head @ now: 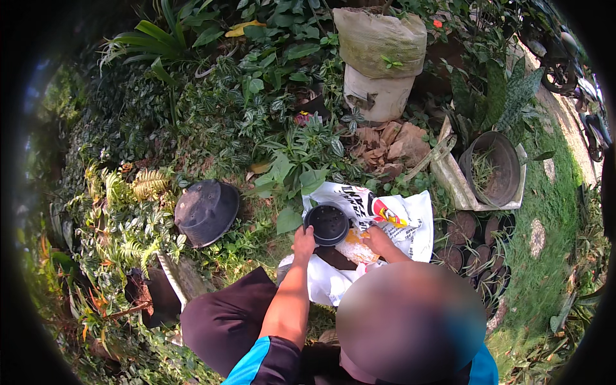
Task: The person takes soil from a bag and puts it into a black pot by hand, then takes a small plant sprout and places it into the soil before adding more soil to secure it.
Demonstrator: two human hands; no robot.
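My left hand (304,240) grips the rim of a black plastic plant pot (327,224), its open top tilted towards me and small holes showing in its base. Under and beside the pot lies an opened white plastic sack (419,226) with printed writing and a red and yellow picture. My right hand (380,240) is at the sack's mouth, right of the pot, by an orange and white patch (357,244). Its fingertips are partly hidden, so whether it grips the sack I cannot tell. Dark material (334,258) shows inside the sack.
An upturned black basin (207,211) lies on the left. Small filled pots (461,228) stand in rows at the right, below a broken white foam box (447,185) holding a round pot (503,168). Ahead are brown husk-like pieces (397,142) and a large sack-wrapped planter (380,53).
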